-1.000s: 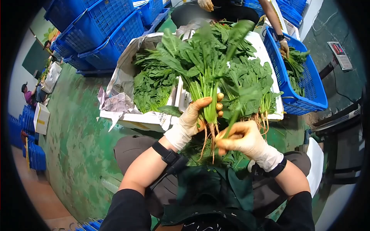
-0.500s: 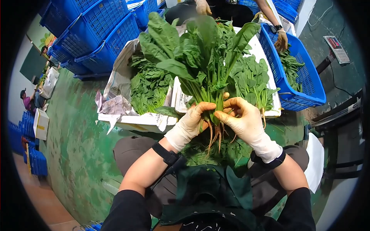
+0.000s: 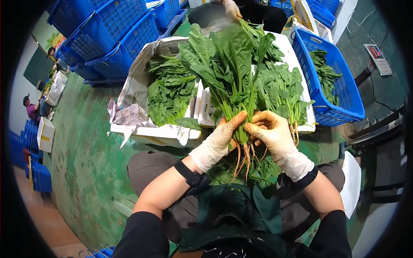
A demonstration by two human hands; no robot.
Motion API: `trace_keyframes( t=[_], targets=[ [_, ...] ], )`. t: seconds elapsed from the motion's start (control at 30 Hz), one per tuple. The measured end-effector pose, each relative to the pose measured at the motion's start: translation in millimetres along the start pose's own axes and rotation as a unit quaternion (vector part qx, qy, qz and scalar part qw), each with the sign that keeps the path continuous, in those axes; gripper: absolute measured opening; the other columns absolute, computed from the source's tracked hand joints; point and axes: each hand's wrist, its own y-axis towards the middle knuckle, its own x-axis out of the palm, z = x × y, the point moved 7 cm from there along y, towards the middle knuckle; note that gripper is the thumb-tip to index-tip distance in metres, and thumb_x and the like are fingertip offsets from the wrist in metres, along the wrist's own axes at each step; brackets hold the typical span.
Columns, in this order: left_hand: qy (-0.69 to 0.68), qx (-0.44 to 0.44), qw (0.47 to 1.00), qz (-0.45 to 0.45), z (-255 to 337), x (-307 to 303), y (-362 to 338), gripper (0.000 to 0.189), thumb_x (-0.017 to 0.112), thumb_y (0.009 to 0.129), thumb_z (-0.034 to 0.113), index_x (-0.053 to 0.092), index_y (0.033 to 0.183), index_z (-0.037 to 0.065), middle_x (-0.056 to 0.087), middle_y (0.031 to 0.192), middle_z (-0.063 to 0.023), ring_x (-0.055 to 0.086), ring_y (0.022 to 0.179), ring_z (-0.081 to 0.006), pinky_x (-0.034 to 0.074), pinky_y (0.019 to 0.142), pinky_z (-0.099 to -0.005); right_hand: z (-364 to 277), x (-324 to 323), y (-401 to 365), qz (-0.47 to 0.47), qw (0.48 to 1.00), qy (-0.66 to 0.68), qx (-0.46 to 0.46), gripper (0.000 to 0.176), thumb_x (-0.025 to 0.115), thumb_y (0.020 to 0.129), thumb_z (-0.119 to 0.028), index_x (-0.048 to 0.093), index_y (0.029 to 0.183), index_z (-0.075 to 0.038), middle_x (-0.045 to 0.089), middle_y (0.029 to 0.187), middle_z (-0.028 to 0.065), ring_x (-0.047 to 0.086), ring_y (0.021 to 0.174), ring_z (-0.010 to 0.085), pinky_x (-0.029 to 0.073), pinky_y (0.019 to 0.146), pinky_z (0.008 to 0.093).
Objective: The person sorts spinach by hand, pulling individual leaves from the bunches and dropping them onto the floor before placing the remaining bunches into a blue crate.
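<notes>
A bunch of leafy greens (image 3: 234,73) stands upright in front of me, leaves up and thin orange-brown roots hanging down. My left hand (image 3: 220,139), in a stained white glove, is closed round the left side of its stems just above the roots. On the right side, my gloved right hand (image 3: 275,137) has its thumb and bent fingers at the same stems. Beneath the roots, loose leaves (image 3: 262,172) lie between my legs. Behind the bunch, more rooted greens (image 3: 282,88) rest on a white foam box (image 3: 306,127).
A paper-lined foam box (image 3: 150,136) of greens stands left of centre. Blue crates (image 3: 114,34) are stacked behind it. At the right are a blue basket (image 3: 350,96) with greens and a scale (image 3: 378,59). Across from me, a co-worker's gloved hand (image 3: 232,9) touches some stems.
The bunch in my hands has shifted slightly right, its leaves closer together. The co-worker's other hand has left the blue basket, and another bunch now shows at the co-worker's visible hand.
</notes>
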Motion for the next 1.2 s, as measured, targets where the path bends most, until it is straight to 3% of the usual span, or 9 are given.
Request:
trace_keyframes(
  t=[0.57,0.83,0.93,0.97,1.0,1.03,1.07,1.1,1.2],
  targets=[
    [-0.063,-0.015,0.998,0.008,9,0,1,0.031,0.059,0.081,0.007,0.052,0.110,0.000,0.063,0.086,-0.0114,0.063,0.070,-0.0227,0.055,0.064,-0.0339,5,-1,-1,0.033,0.997,0.066,0.005,0.025,0.066,0.082,-0.013,0.053,0.095,0.003,0.059,0.080,0.0053,0.056,0.063,0.0089,0.046,0.058,0.0193],
    [-0.177,0.044,0.983,0.009,36,-31,18,0.028,0.061,0.079,0.010,0.052,0.105,0.002,0.060,0.087,-0.0080,0.062,0.079,-0.0210,0.054,0.072,-0.0322,-28,6,-32,0.067,0.960,0.118,-0.246,0.017,0.061,0.081,0.002,0.054,0.097,0.002,0.060,0.089,0.0123,0.062,0.067,0.0166,0.051,0.063,0.0262],
    [-0.234,0.070,0.969,-0.030,60,-34,16,0.029,0.058,0.079,0.005,0.049,0.106,0.003,0.056,0.091,-0.0076,0.057,0.080,-0.0199,0.052,0.076,-0.0326,-47,12,-41,-0.038,0.952,0.083,-0.291,0.015,0.060,0.080,0.007,0.054,0.092,0.001,0.060,0.087,0.0121,0.061,0.074,0.0170,0.050,0.064,0.0269],
    [-0.238,0.092,0.966,-0.041,67,-32,14,0.033,0.056,0.079,0.002,0.047,0.110,0.004,0.053,0.096,-0.0082,0.055,0.084,-0.0203,0.050,0.079,-0.0344,-37,15,-36,-0.071,0.982,0.026,-0.171,0.016,0.063,0.081,-0.004,0.058,0.095,0.001,0.063,0.087,0.0138,0.063,0.076,0.0210,0.050,0.067,0.0304],
    [-0.248,0.114,0.960,-0.055,70,-35,14,0.039,0.055,0.078,0.001,0.045,0.115,0.004,0.051,0.102,-0.0093,0.053,0.088,-0.0206,0.049,0.080,-0.0366,-29,20,-33,-0.166,0.956,-0.192,-0.150,0.023,0.065,0.080,-0.013,0.059,0.097,0.001,0.064,0.088,0.0153,0.063,0.078,0.0241,0.050,0.070,0.0317],
    [-0.246,0.115,0.961,-0.054,71,-34,12,0.039,0.055,0.078,0.001,0.045,0.115,0.004,0.051,0.102,-0.0093,0.053,0.088,-0.0206,0.049,0.080,-0.0366,-15,19,-30,-0.249,0.875,-0.398,-0.120,0.031,0.066,0.079,-0.022,0.061,0.099,0.001,0.064,0.089,0.0167,0.063,0.079,0.0273,0.050,0.073,0.0330],
    [-0.251,0.095,0.960,-0.082,69,-27,10,0.041,0.054,0.077,0.000,0.044,0.117,0.004,0.051,0.102,-0.0096,0.053,0.088,-0.0210,0.049,0.081,-0.0369,0,15,-35,-0.319,0.831,-0.456,0.002,0.044,0.067,0.074,-0.035,0.062,0.100,0.000,0.063,0.092,0.0192,0.061,0.085,0.0315,0.048,0.077,0.0342],
    [-0.255,0.074,0.958,-0.110,67,-21,8,0.044,0.053,0.076,-0.001,0.043,0.119,0.004,0.050,0.102,-0.0100,0.053,0.089,-0.0213,0.048,0.081,-0.0372,18,10,-36,-0.360,0.765,-0.533,0.023,0.045,0.067,0.074,-0.037,0.063,0.098,0.000,0.064,0.091,0.0182,0.061,0.086,0.0320,0.048,0.076,0.0339],
    [-0.248,0.039,0.959,-0.133,56,-15,6,0.053,0.054,0.075,0.001,0.038,0.125,0.004,0.048,0.107,-0.0105,0.052,0.093,-0.0234,0.047,0.085,-0.0393,11,3,-28,-0.287,0.787,-0.545,0.021,0.041,0.064,0.076,-0.041,0.065,0.087,-0.002,0.063,0.077,0.0172,0.062,0.075,0.0313,0.049,0.068,0.0359]
  ],
)
